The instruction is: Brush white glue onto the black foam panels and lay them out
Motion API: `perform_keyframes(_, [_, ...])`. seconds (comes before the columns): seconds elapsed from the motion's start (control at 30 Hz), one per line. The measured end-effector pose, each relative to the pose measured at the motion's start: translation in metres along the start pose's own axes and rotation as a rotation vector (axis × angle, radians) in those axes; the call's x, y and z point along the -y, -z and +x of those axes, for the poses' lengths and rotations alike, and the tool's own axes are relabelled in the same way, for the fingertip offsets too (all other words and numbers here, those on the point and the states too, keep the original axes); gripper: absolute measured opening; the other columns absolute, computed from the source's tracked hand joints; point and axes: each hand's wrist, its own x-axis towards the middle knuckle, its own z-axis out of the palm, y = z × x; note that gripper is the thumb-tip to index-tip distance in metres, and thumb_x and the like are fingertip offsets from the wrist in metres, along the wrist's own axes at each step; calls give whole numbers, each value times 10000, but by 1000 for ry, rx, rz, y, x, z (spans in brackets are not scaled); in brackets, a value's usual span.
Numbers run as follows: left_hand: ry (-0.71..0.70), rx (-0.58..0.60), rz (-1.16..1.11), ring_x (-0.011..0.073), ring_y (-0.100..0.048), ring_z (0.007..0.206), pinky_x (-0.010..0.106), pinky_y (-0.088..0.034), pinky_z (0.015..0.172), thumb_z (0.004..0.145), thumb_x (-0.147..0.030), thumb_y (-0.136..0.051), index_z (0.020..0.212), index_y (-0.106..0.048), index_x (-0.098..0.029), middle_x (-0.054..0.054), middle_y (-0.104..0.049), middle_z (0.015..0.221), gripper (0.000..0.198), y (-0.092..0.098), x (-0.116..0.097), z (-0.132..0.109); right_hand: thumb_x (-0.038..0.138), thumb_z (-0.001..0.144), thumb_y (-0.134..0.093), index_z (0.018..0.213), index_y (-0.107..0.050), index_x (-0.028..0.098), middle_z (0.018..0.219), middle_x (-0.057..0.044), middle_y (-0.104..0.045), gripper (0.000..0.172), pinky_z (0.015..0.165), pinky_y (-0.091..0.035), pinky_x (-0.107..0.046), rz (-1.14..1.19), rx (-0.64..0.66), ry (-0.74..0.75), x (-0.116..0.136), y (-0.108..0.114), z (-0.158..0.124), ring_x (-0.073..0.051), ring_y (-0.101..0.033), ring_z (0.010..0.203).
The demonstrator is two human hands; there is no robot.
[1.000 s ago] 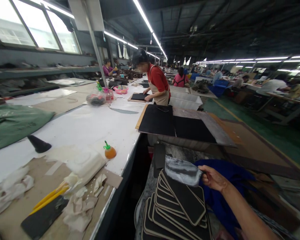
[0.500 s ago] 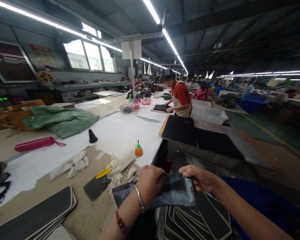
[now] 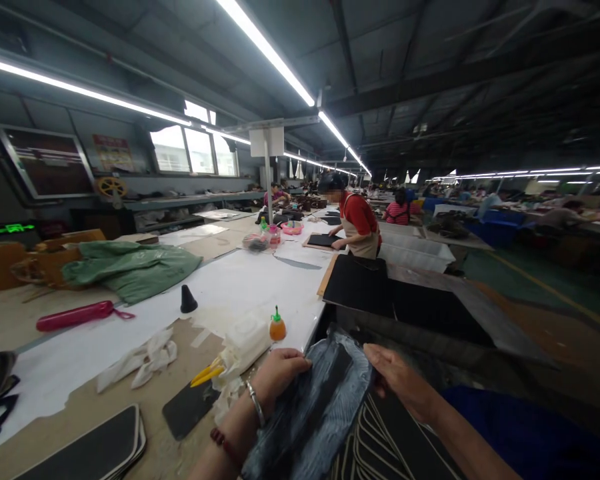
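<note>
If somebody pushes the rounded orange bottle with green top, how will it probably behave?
The rounded orange bottle may roll once knocked over, given its curved body. Pushing its narrow green top might tip it, because that part sits high.

A factory workshop is indicated by the long, littered worktop (image 3: 220,280). Strip lights (image 3: 267,53) are hung overhead; an aproned worker (image 3: 359,230) is seen.

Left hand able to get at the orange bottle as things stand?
Probably yes: the left hand holds the dark sheet, but the orange bottle stands just beyond, with nothing visible blocking.
</note>
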Motion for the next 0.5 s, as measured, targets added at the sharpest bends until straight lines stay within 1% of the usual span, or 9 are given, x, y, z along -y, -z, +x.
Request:
perform_keyframes(0.07, [-32, -4, 50, 110, -438, 475, 239, -310, 476, 568, -335, -570, 544, -537, -171, -47, -471, 463, 169, -3, -4, -2, 641, 743, -454, 675, -529, 169, 555, 26, -477, 483, 372, -321, -179, -54, -21, -17, 3, 4, -1, -78, -437, 457])
perform_keyframes(0.1, [-63, -4, 64, 128, -490, 533, 244, -352, 518, 587, -327, -547, 591, -579, -165, -33, -520, 507, 166, -4, -7, -3, 645, 741, -449, 676, -530, 170, 545, 25, -482, 486, 356, -308, -177, -67, -35, -35, 5, 7, -1, -79, -446, 441])
perform_keyframes(0.17, [-139, -18, 54, 168, -573, 712, 268, -416, 659, 622, -313, -505, 758, -642, -153, 5, -625, 668, 251, -5, -13, -6, 644, 738, -450, 679, -528, 172, 541, 25, -491, 482, 339, -293, -170, -65, -66, -64, 5, 16, 0, -74, -456, 416])
perform_keyframes(0.23, [-203, -52, 21, 198, -585, 878, 301, -418, 805, 642, -323, -492, 925, -635, -146, 43, -666, 851, 362, -5, -17, -8, 641, 735, -452, 685, -521, 174, 536, 29, -492, 475, 332, -293, -162, -48, -94, -71, 3, 26, 2, -69, -463, 401])
perform_keyframes(0.3, [-230, -102, 19, 222, -578, 949, 331, -403, 877, 646, -366, -510, 987, -614, -139, 73, -665, 943, 423, -3, -15, -9, 642, 728, -454, 697, -507, 176, 540, 31, -500, 469, 326, -300, -158, -37, -109, -70, 0, 36, 6, -70, -477, 397])
perform_keyframes(0.4, [-206, -142, 60, 250, -584, 953, 354, -418, 883, 634, -425, -545, 972, -615, -140, 87, -671, 952, 447, 1, -1, -11, 638, 706, -465, 712, -483, 181, 552, 31, -510, 457, 315, -319, -163, -83, -135, -71, -2, 51, 14, -85, -508, 401])
perform_keyframes(0.5, [-170, -140, 105, 256, -589, 950, 333, -448, 856, 630, -467, -583, 922, -635, -165, 67, -680, 939, 423, 8, 30, -18, 611, 697, -472, 715, -470, 184, 540, 39, -502, 427, 315, -340, -171, -185, -178, -60, 0, 64, 23, -99, -531, 407])
